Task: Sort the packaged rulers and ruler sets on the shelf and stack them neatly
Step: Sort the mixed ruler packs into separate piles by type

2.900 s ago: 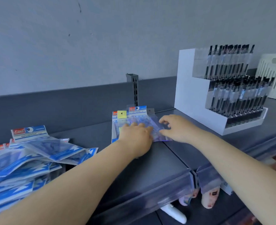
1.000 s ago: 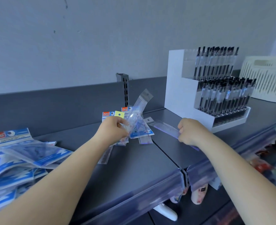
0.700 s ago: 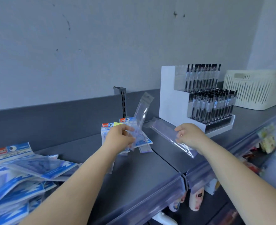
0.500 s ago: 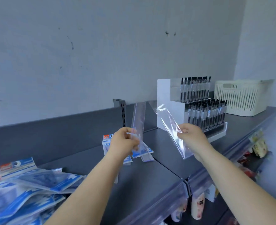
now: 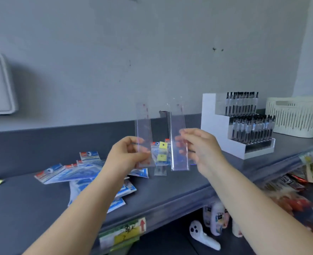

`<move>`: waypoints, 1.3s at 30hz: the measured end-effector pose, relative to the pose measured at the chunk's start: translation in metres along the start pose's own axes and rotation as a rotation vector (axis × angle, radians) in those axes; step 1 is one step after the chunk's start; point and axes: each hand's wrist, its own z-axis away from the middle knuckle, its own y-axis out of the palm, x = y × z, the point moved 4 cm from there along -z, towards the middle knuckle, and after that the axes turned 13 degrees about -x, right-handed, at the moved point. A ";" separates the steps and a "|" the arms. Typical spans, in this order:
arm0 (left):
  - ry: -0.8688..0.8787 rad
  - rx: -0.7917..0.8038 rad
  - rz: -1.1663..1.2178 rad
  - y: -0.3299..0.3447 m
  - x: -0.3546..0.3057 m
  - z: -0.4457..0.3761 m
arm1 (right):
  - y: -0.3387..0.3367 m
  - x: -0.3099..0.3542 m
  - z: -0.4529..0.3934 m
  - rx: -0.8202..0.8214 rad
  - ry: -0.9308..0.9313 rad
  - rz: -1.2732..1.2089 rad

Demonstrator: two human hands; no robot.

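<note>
Grey wall (image 5: 152, 61) fills the upper half of the frame, and below it a dark grey shelf (image 5: 32, 205) runs from lower left up toward the right edge. At the centre, both hands are raised above the shelf, each pinching a clear packaged ruler held upright. The left hand (image 5: 126, 155) grips the lower part of the left ruler (image 5: 143, 133) between thumb and fingers; the right hand (image 5: 198, 148) holds the right ruler (image 5: 177, 137) the same way. The two rulers stand side by side, near each other but apart.

Behind and between the hands, a small stack of ruler sets (image 5: 161, 153) with yellow stickers lies on the shelf. Left of centre, a loose pile of blue and white packets (image 5: 74, 172) sprawls across the shelf, overlapping at odd angles. At the right of the frame a white stepped pen display (image 5: 214, 126) holds rows of black pens, with a cream slatted basket (image 5: 295, 116) just beyond it. A yellow and green price label (image 5: 122, 234) is on the shelf's front edge at the bottom centre.
</note>
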 end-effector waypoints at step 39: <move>-0.035 -0.508 -0.553 -0.476 -0.009 0.061 | 0.376 -0.088 0.261 0.422 0.298 -0.058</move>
